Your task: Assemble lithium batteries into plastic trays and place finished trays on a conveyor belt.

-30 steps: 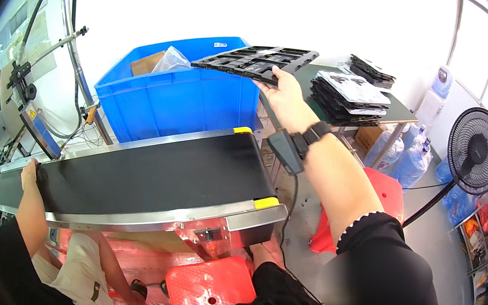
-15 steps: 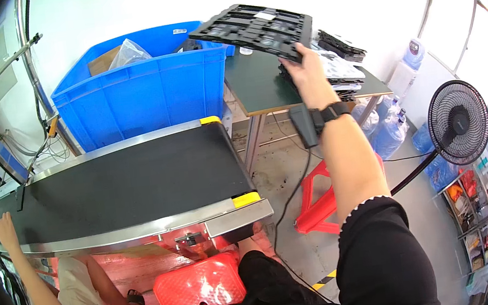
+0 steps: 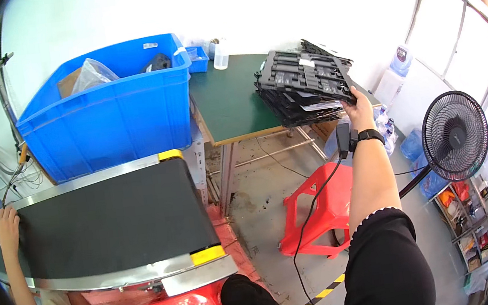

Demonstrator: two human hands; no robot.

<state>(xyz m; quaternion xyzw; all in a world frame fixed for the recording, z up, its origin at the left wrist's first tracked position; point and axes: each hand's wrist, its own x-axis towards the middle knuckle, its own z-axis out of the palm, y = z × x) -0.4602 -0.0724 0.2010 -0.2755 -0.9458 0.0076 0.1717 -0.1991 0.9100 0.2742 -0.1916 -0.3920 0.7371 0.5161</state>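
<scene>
My right hand (image 3: 360, 108), with a black band on its wrist, grips the near right corner of a flat black plastic tray (image 3: 307, 73) with a ribbed, slotted face and a small white label. The tray lies slightly tilted over a stack of similar black trays (image 3: 287, 111) on the green-topped table (image 3: 229, 103). Fingers curl round its edge, partly hidden. My left hand is out of view.
A co-worker's hand (image 3: 8, 227) rests at the left of the black conveyor belt (image 3: 113, 221). Behind the belt stands a blue bin (image 3: 108, 126). A red stool (image 3: 317, 210), a trailing cable (image 3: 302, 239) and a black fan (image 3: 454, 135) occupy the right side.
My right hand has lowered the tray from the air onto the stack, moving right. My left hand, low in front of me before, has left the view. The view has shifted right.
</scene>
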